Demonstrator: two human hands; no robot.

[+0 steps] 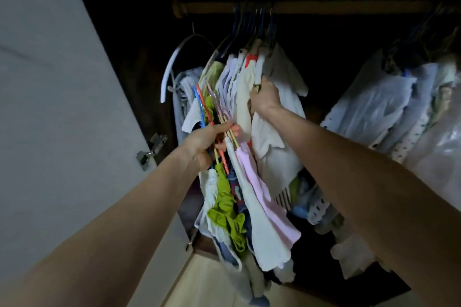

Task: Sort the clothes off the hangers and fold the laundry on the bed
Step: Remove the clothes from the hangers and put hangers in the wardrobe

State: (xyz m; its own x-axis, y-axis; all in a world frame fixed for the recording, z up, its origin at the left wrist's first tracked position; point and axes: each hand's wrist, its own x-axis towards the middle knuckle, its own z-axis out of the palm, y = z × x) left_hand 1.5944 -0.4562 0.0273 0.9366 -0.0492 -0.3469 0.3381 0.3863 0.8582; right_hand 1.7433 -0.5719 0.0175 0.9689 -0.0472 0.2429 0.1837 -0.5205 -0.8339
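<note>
A bunch of coloured hangers [214, 117] with small garments [249, 194] dangling below is gripped in the left hand [207, 142], fingers curled round the wires. Just beside it, the right hand [265, 97] is pushed into the clothes on the rail [249, 6], closed on a pale garment [282, 107]. Collecting appears well begun — more clothes [389, 107] are hung well to the right, and no bed is seen, so unhooking and folding are judged still undone.
</note>
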